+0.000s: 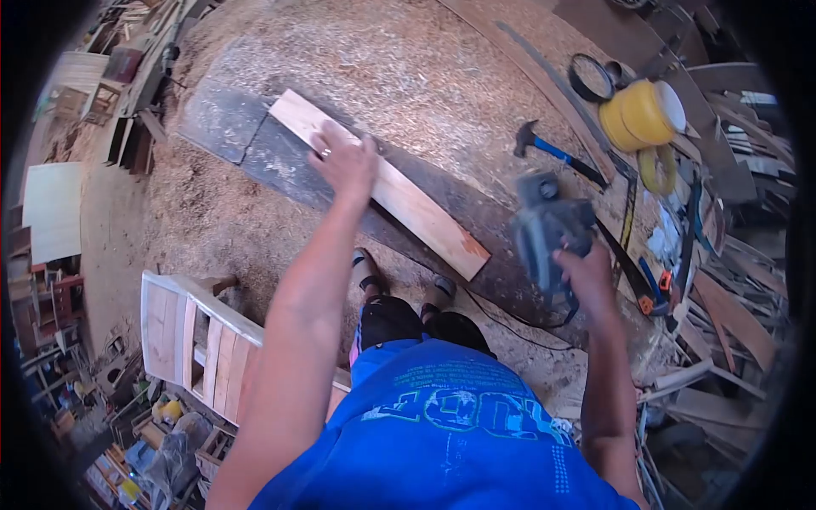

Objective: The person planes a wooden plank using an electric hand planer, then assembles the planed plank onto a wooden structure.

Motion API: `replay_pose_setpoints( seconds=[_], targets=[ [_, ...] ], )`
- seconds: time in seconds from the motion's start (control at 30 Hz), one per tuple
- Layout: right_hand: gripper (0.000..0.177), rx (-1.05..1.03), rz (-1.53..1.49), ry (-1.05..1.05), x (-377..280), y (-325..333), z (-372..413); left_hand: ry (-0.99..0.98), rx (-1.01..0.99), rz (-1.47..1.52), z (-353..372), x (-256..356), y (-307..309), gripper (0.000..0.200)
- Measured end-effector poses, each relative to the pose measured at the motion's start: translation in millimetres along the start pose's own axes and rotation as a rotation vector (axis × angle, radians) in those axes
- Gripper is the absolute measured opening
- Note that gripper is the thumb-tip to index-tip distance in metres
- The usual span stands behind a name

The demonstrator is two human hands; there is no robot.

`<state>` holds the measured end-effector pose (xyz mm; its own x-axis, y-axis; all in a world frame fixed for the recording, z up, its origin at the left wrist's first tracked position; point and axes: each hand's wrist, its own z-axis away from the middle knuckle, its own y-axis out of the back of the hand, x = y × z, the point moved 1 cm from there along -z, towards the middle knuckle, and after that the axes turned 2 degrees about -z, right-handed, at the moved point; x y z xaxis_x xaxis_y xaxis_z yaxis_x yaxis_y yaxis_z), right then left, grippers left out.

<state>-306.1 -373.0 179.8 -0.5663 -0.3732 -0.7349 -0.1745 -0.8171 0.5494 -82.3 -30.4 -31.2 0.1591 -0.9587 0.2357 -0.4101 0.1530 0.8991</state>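
A pale wooden board [416, 212] lies slantwise on a dark, worn workbench plank [289, 170]. My left hand [344, 161], with a ring on one finger, grips the board across its upper part; its fingertips are slightly blurred. At the board's near right end the wood shows a rougher, reddish patch. My right hand [586, 268] is closed around the handle of a dark electric hand planer [544, 229], blurred by motion. The planer is to the right of the board, apart from it. A black cord trails from near the planer toward my feet.
A blue-handled hammer [561, 155], a yellow container [642, 116], a roll of yellow tape [656, 170] and a handsaw [627, 263] are at right. Wood shavings [374, 59] cover the surface beyond. A slatted wooden piece [200, 340] stands at lower left; scrap wood [731, 314] lies right.
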Motion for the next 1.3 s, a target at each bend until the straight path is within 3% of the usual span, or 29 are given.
replay_pose_setpoints(
  seconds=[0.07, 0.13, 0.17, 0.2, 0.27, 0.37, 0.5, 0.57, 0.7, 0.87, 1.2, 1.3],
  targets=[
    [0.026, -0.06, 0.058, -0.064, 9.0, -1.2, 29.2, 0.022, -0.028, 0.042, -14.4, -5.1, 3.7, 0.066],
    [0.031, -0.164, 0.141, -0.058, 23.1, -4.2, 57.2, 0.047, -0.197, -0.067, -25.4, -2.6, 15.5, 0.066],
    [0.033, -0.199, 0.172, -0.006, 31.7, -7.0, 70.0, 0.064, -0.38, -0.098, -30.0, 8.0, 42.9, 0.064],
    [0.033, -0.204, 0.176, -0.013, 32.5, -8.3, 80.3, 0.067, -0.389, -0.1, -28.1, 8.3, 42.5, 0.064],
    [0.034, -0.309, 0.21, 0.014, 30.9, -11.5, 95.4, 0.067, -0.37, -0.088, -29.2, 6.8, 38.8, 0.063],
    [0.032, -0.297, 0.336, 0.106, 46.0, -18.5, 100.1, 0.051, -0.272, -0.089, -26.3, 0.6, 21.4, 0.063],
    [0.03, -0.316, 0.323, 0.125, 41.7, -26.1, 83.2, 0.074, -0.325, -0.092, -26.7, 1.4, 20.2, 0.068],
    [0.029, -0.337, 0.325, 0.158, 38.6, -30.9, 75.6, 0.058, -0.232, -0.092, -25.7, -0.7, 16.5, 0.068],
    [0.028, -0.352, 0.342, 0.157, 25.0, -36.6, 68.6, 0.064, -0.247, -0.088, -26.6, 0.8, 21.2, 0.071],
    [0.028, -0.372, 0.352, 0.117, 12.1, -43.7, 62.6, 0.041, -0.285, -0.099, -27.6, 5.0, 31.7, 0.061],
    [0.032, -0.389, 0.399, 0.109, -10.0, -66.3, 45.3, 0.033, -0.188, -0.073, -26.2, 0.7, 24.7, 0.059],
    [0.033, -0.384, 0.44, 0.117, -16.8, -76.3, 37.7, 0.035, -0.258, -0.096, -27.7, 2.7, 27.4, 0.058]
  ],
)
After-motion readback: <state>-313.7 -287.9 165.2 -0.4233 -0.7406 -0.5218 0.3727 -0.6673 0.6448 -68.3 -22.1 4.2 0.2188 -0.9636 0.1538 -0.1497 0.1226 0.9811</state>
